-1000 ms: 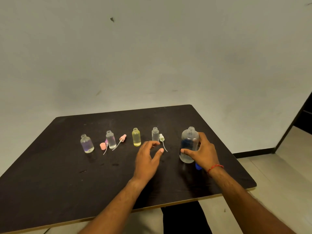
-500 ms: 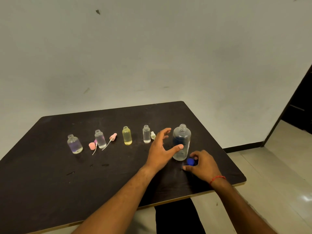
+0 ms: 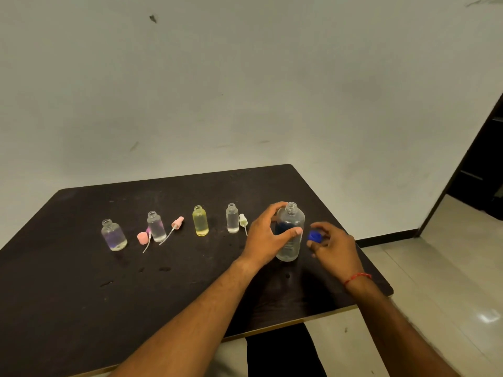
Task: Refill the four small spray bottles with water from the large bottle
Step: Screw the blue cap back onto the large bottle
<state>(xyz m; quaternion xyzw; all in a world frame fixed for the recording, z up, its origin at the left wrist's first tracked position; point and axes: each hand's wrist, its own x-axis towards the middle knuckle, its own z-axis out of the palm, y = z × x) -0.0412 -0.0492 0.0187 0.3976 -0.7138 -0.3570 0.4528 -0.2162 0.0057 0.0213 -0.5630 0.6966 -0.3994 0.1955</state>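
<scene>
The left hand's fingers (image 3: 272,210) curl round the upper part of the large bottle (image 3: 290,240), thumb across its front, so the left hand (image 3: 268,238) grips it. The right hand's fingers (image 3: 326,226) pinch the blue cap (image 3: 315,236). The right hand (image 3: 336,247) hovers just right of the bottle, apart from it.

The large bottle stands upright on the counter (image 3: 190,295) near its right edge, its long axis vertical and its threaded neck open at the top. The cap sits lower than that neck, about level with the bottle's middle. The neck therefore lies up and to the left of the cap, and the right hand is the one placed to reach it.

The four small bottles (image 3: 200,221) stand upright in a row running from beside the left hand toward the left edge, all uncapped. Loose sprayers (image 3: 177,223) and a pink cap (image 3: 142,238) lie among them. Each seems to hold some liquid, though I cannot judge the levels well.

Whether the cap is about to be screwed on or set aside cannot be told. If it goes on, it has to rise and shift left until it sits square over the neck while the left hand steadies the bottle.
</scene>
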